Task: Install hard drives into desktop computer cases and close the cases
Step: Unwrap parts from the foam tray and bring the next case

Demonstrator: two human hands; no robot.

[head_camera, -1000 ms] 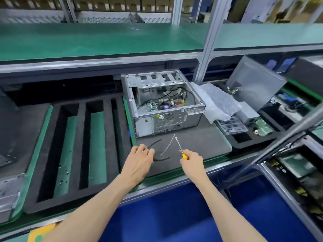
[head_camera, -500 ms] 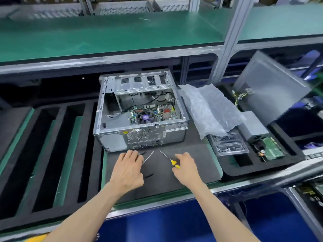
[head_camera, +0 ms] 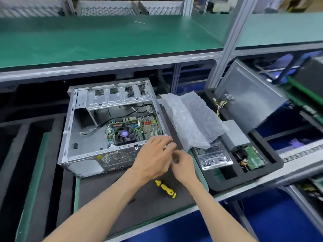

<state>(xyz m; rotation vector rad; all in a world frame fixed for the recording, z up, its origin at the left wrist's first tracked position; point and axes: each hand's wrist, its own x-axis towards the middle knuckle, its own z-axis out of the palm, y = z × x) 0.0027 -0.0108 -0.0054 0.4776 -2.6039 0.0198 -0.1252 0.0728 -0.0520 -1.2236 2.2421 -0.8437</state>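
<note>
An open silver desktop case [head_camera: 83, 130] lies on a dark mat [head_camera: 108, 194], its motherboard and a fan [head_camera: 124, 135] showing. Both my hands meet at the case's near right corner. My left hand [head_camera: 153, 158] is over the case's lower edge, fingers bent and blurred. Touching it on the right is my right hand [head_camera: 184, 165], its fingers curled; whether either holds something small is not visible. A yellow-handled screwdriver [head_camera: 166, 189] lies loose on the mat just below the hands. A hard drive with a green board [head_camera: 253, 156] sits in a black foam tray [head_camera: 272, 165] at the right.
Bubble wrap [head_camera: 192, 123] lies right of the case, over a clear plastic tray of screws [head_camera: 215, 158]. A grey box [head_camera: 237, 136] and a leaning grey panel [head_camera: 248, 102] stand at the right. Black foam with long slots [head_camera: 35, 154] fills the left. A green shelf [head_camera: 104, 37] overhangs.
My right hand has let go of the screwdriver, which now lies on the mat. Both hands moved up and together to the case's near right corner. The view shifted closer.
</note>
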